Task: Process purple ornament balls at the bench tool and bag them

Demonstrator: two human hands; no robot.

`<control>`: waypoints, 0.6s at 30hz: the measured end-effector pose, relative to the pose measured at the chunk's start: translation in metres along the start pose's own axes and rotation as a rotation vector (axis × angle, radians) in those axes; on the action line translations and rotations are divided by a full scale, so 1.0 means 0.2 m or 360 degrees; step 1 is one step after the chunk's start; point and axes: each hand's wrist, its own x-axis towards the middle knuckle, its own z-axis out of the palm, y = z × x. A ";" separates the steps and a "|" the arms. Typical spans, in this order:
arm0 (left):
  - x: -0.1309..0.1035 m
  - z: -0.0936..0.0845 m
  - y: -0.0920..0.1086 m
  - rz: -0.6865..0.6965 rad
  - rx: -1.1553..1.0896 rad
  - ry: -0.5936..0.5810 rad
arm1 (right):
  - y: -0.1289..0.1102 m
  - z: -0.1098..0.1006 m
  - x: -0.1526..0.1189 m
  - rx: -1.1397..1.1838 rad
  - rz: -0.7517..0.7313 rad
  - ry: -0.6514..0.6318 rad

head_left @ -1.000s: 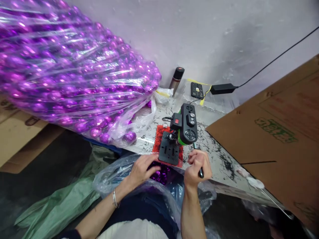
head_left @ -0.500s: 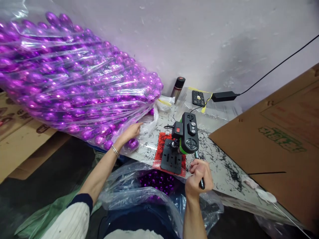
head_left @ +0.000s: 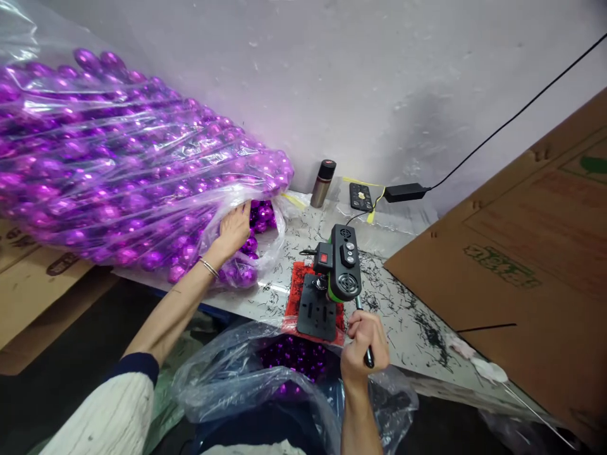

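My left hand (head_left: 235, 229) is at the mouth of a large clear plastic bag (head_left: 281, 237), its fingers stretched against the raised film. Shiny purple balls (head_left: 262, 216) show in the opening just right of those fingers. My right hand (head_left: 366, 346) is wrapped round the black-gripped lever (head_left: 368, 359) of a small bench press (head_left: 345, 260). The press has a black housing with round vents and a red switch, above a black base plate (head_left: 318, 316). Beneath it lies a red mat (head_left: 294, 296). I see no ball on the plate.
A clear bag (head_left: 222, 379) with purple balls inside hangs open below the table edge. Behind the press stand a flask (head_left: 323, 183), a black keypad-like panel (head_left: 360, 196) and a power adapter (head_left: 406, 192). A cardboard box (head_left: 516, 253) borders the right. Black scraps litter the white tabletop (head_left: 277, 278).
My left hand has moved up and left to the bag's mouth, which now gapes wider, showing more balls. The right hand keeps its grip on the lever. The view has shifted slightly.
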 end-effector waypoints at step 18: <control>0.09 -0.10 -0.14 0.0151 -0.0103 0.0015 | -0.02 -0.01 -0.01 -0.0037 0.0048 0.0008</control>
